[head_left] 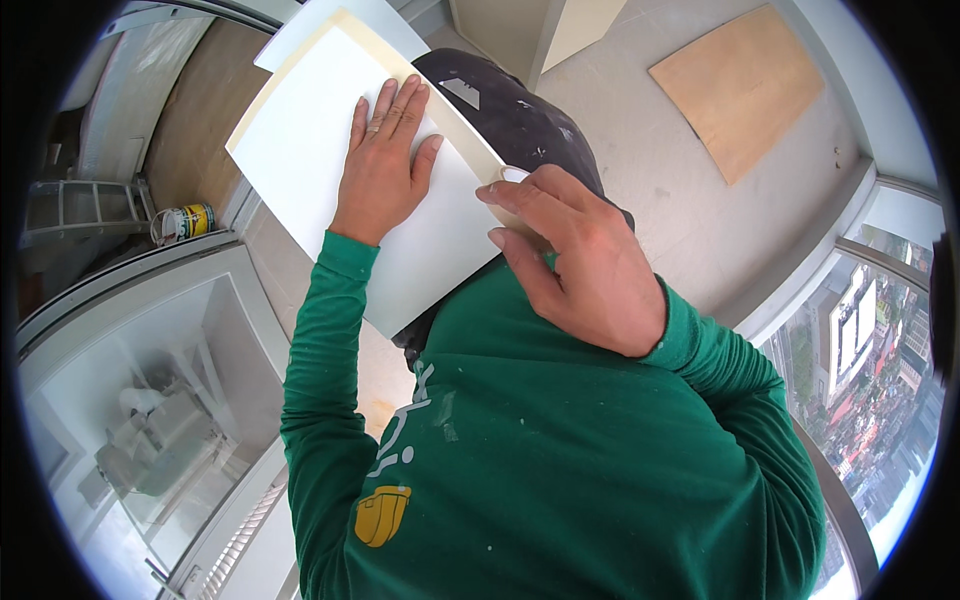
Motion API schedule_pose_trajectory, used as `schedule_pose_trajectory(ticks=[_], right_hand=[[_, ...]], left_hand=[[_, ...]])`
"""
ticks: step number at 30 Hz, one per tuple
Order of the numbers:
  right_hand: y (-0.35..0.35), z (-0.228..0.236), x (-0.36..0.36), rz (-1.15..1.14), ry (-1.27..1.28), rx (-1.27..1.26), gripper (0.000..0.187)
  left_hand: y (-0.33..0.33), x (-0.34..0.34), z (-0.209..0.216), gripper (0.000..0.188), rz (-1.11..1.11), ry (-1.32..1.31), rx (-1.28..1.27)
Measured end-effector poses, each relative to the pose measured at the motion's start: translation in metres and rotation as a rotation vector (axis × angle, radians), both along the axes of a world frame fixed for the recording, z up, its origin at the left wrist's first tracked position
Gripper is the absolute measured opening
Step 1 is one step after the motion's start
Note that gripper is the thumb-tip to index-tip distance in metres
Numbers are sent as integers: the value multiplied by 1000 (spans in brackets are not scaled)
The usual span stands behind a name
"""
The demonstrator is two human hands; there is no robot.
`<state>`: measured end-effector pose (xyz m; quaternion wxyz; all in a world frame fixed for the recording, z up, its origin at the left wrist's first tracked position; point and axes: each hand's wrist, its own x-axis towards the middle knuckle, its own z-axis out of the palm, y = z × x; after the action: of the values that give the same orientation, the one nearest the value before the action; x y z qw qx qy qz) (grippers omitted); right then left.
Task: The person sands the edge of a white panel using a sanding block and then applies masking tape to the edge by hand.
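Observation:
A white flat panel (300, 140) rests tilted across my lap, over dark, paint-flecked trousers (560, 125). My left hand (385, 170) lies flat on the panel with its fingers stretched toward the far right corner. Beige masking tape (455, 130) runs along the panel's right edge, and a similar band lines its far edge. At the right edge, my right hand (590, 260) is closed, thumb and fingers bent around what looks like a roll of masking tape (514, 173). Only a pale curved rim of that roll shows; the hand covers the rest.
Another white panel (290, 38) sticks out beyond the first. Brown cardboard (740, 90) lies on the floor at the far right. A paint bucket (185, 222) and a ladder (85, 208) stand at left, past a glass door (150, 400). Windows (860, 340) line the right.

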<state>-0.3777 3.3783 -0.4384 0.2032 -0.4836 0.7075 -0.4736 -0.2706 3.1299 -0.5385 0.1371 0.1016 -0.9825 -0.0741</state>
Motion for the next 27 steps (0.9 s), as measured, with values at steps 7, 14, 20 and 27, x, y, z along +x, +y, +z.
schedule_pose_trajectory(ticks=[7,14,20,27], right_hand=[[26,-38,-4,-35,-92,49,24],[28,-31,-7,65,-273,131,28],[27,-31,-6,78,-321,126,27],[27,-32,-14,138,-288,114,29]], left_hand=[[1,1,-1,58,-13,-11,-33],[6,5,2,68,12,-44,0],[73,52,20,115,-57,-183,165],[96,65,13,125,23,-178,173]])
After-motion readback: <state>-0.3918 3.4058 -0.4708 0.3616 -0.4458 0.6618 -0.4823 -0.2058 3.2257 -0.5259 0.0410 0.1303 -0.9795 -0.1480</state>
